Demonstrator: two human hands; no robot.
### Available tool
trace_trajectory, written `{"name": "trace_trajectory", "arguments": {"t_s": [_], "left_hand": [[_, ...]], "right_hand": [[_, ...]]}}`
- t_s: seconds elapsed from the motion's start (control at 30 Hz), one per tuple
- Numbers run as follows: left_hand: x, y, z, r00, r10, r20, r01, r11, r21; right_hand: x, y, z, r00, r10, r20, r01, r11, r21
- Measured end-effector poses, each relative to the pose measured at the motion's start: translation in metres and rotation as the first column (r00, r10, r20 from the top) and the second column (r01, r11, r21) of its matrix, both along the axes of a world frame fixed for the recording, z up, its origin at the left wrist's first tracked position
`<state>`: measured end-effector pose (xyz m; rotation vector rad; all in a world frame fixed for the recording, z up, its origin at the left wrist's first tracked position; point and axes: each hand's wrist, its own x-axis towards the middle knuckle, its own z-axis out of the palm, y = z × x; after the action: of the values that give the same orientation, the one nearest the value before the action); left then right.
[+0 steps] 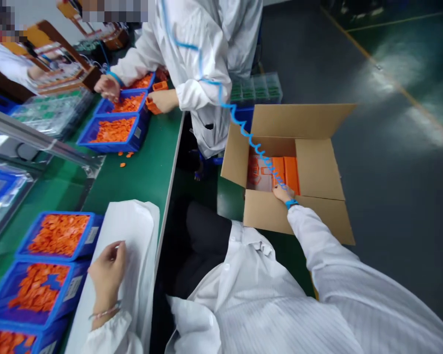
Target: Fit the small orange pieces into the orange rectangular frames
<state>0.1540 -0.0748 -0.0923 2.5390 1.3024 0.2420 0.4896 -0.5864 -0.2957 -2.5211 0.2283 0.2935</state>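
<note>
My right hand (283, 193) reaches over the near flap of an open cardboard box (319, 167). Its fingers are curled at the near end of orange plastic cases (291, 172) standing in a row inside; whether one is in its grasp is hidden. A blue wristband (291, 202) circles that wrist, and a coiled blue cord (256, 146) runs up from there. Loosely closed, my left hand (109, 270) rests above a white sheet stack (131, 221) on the green bench, with nothing visible between thumb and fingers.
Blue bins (72, 290) of small orange parts stand left of the white stack. More blue bins (140, 135) sit farther along the bench (147, 172). There a co-worker's hand (164, 100) holds an orange case. Clear trays (256, 88) stand behind the box.
</note>
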Motion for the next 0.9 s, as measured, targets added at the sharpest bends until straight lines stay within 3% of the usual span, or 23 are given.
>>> {"name": "trace_trajectory", "arguments": {"t_s": [0.1, 0.23, 0.33, 0.47, 0.57, 0.63, 0.77, 0.9], "left_hand": [[0.004, -0.009, 0.004, 0.995, -0.084, 0.056, 0.086, 0.995, -0.051], [-0.006, -0.015, 0.015, 0.997, -0.073, 0.012, 0.072, 0.996, 0.056], [-0.032, -0.013, 0.024, 1.0, -0.005, -0.016, 0.006, 0.997, 0.081], [-0.075, -0.016, 0.036, 1.0, -0.001, 0.015, 0.001, 1.0, 0.016], [-0.098, -0.022, 0.045, 0.999, 0.037, -0.024, -0.037, 0.999, 0.014], [-0.111, -0.022, 0.049, 0.98, 0.128, -0.151, -0.118, 0.99, 0.073], [-0.142, -0.013, 0.046, 0.861, 0.237, -0.449, -0.205, 0.971, 0.121], [-0.171, -0.01, 0.035, 0.847, 0.233, -0.477, -0.211, 0.972, 0.101]], "right_hand": [[-0.007, 0.016, 0.007, 0.997, 0.01, -0.081, -0.01, 1.0, -0.005], [-0.014, 0.036, 0.018, 0.996, 0.073, -0.043, -0.07, 0.996, 0.063], [-0.011, 0.054, 0.027, 0.992, 0.123, 0.027, -0.126, 0.98, 0.156], [-0.004, 0.094, 0.044, 0.983, 0.11, 0.145, -0.151, 0.941, 0.304], [-0.005, 0.136, 0.061, 0.974, 0.087, 0.209, -0.173, 0.884, 0.434], [-0.012, 0.165, 0.074, 0.965, 0.115, 0.236, -0.223, 0.833, 0.506], [-0.039, 0.219, 0.096, 0.912, 0.295, 0.284, -0.409, 0.707, 0.577], [-0.07, 0.268, 0.122, 0.79, 0.499, 0.355, -0.609, 0.58, 0.541]]}}
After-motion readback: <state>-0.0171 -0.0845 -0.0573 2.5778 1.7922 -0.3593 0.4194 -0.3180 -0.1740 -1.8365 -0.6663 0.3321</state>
